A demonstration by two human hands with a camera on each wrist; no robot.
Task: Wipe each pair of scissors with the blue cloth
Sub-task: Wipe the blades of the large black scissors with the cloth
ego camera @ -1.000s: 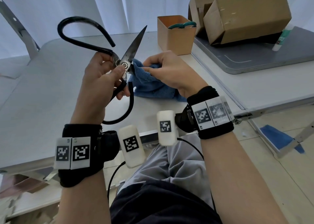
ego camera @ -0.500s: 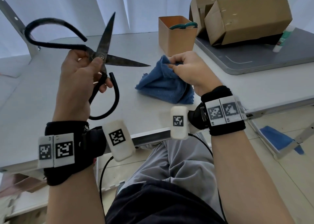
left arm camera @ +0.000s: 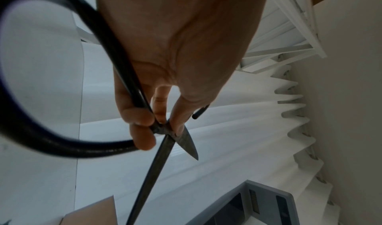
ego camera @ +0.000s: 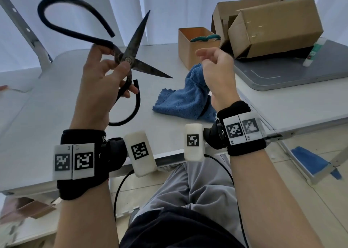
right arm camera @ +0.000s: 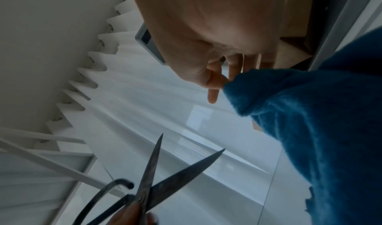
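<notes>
Currently gripping black-handled scissors near the pivot with left hand, held up over white table with blades spread wide. Pinching peak of blue cloth in curled fingers of raised right hand, trailing the rest onto table at near right. Noted teal-handled scissors standing in small cardboard box, farther right.

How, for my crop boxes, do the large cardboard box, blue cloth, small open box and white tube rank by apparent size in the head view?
Large cardboard box
blue cloth
small open box
white tube
</notes>
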